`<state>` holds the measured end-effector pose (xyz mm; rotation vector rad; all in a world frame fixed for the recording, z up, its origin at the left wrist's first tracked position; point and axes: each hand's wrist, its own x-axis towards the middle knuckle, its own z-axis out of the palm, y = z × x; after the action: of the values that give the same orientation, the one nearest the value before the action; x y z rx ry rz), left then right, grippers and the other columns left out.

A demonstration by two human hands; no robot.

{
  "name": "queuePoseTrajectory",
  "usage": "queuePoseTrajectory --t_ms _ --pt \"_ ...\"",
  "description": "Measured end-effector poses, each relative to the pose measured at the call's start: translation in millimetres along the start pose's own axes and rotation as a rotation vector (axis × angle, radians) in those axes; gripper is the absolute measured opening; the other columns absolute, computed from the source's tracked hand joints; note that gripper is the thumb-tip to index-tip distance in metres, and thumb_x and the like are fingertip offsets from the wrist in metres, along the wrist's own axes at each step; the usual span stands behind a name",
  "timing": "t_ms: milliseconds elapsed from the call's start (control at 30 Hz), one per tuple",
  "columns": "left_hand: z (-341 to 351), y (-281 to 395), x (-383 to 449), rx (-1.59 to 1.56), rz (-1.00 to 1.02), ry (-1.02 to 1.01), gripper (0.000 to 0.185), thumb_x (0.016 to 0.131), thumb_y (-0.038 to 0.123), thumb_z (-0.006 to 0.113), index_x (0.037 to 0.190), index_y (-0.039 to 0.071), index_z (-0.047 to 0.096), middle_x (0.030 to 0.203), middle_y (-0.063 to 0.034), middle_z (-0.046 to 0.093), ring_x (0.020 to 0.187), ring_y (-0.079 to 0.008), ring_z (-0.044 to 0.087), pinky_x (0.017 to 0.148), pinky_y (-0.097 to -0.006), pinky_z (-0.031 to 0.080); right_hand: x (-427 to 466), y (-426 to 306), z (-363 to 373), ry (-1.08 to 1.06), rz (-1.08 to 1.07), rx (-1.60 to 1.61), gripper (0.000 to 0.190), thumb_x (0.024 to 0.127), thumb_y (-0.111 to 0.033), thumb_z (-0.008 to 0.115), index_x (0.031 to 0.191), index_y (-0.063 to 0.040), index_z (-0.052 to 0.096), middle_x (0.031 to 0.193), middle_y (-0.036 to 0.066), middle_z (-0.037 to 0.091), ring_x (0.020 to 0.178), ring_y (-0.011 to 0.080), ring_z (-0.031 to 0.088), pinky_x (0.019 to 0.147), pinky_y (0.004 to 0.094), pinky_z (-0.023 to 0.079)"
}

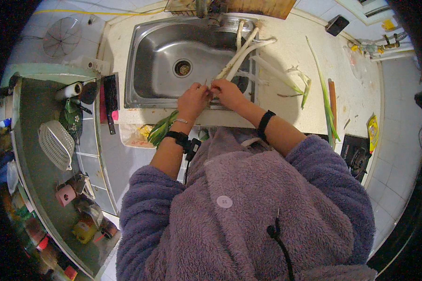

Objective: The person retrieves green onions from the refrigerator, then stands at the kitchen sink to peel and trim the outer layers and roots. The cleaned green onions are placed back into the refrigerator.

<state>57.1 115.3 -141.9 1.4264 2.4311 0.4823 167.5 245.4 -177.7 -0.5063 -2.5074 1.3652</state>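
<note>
Long white-stemmed green onions lie slantwise across the right part of a stainless steel sink, their root ends over its far right rim. Over the sink's front part, my left hand grips them, and their green leaves hang past the counter edge beneath that wrist. Beside it, the fingertips of my right hand pinch the same stalks. The two hands almost touch, and the fingers hide what is pinched between them. A loose peeled piece of onion rests across the sink's right rim.
A single green onion and a brown stick lie on the right counter. A black cleaver hangs at the left. The faucet stands behind the sink. A plastic bag hangs below the counter's front edge.
</note>
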Motion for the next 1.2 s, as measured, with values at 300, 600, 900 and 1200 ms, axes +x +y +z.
queuePoseTrajectory --t_ms 300,600,900,1200 --pt "4.1 -17.2 7.4 -0.232 -0.046 -0.108 0.018 0.088 0.023 0.054 0.100 0.012 0.060 0.104 -0.0082 0.057 0.094 -0.0312 0.059 0.077 -0.0404 0.048 -4.4 19.0 6.0 -0.234 0.501 0.885 0.020 0.096 -0.023 0.050 0.109 -0.008 0.052 0.086 0.000 0.055 0.080 0.0119 0.058 0.070 0.0282 0.050" --pt "9.2 -29.4 14.1 -0.220 -0.026 -0.212 0.024 0.089 0.019 0.054 0.111 0.009 0.053 0.112 -0.0116 0.051 0.097 -0.0347 0.056 0.084 -0.0400 0.046 -9.2 18.2 17.5 -0.167 0.173 0.115 0.029 0.083 -0.023 0.066 0.103 -0.003 0.057 0.089 0.009 0.064 0.079 0.0200 0.062 0.071 0.0327 0.050" --pt "6.2 -44.0 14.7 -0.099 0.121 -0.127 0.012 0.086 0.020 0.055 0.094 0.011 0.059 0.102 -0.0103 0.055 0.092 -0.0326 0.059 0.073 -0.0410 0.049 -1.7 4.7 -12.1 -0.327 0.284 0.081 0.030 0.076 -0.027 0.073 0.095 -0.004 0.066 0.086 0.011 0.067 0.079 0.0212 0.064 0.073 0.0340 0.049" --pt "5.1 -66.3 10.2 -0.328 -0.346 -0.070 0.017 0.087 0.017 0.054 0.095 0.002 0.058 0.101 -0.0190 0.059 0.092 -0.0357 0.058 0.078 -0.0416 0.047 -16.3 -6.1 -71.4 -0.466 0.258 0.202 0.020 0.082 -0.016 0.069 0.094 -0.002 0.062 0.084 0.004 0.065 0.079 0.0129 0.059 0.075 0.0288 0.048"
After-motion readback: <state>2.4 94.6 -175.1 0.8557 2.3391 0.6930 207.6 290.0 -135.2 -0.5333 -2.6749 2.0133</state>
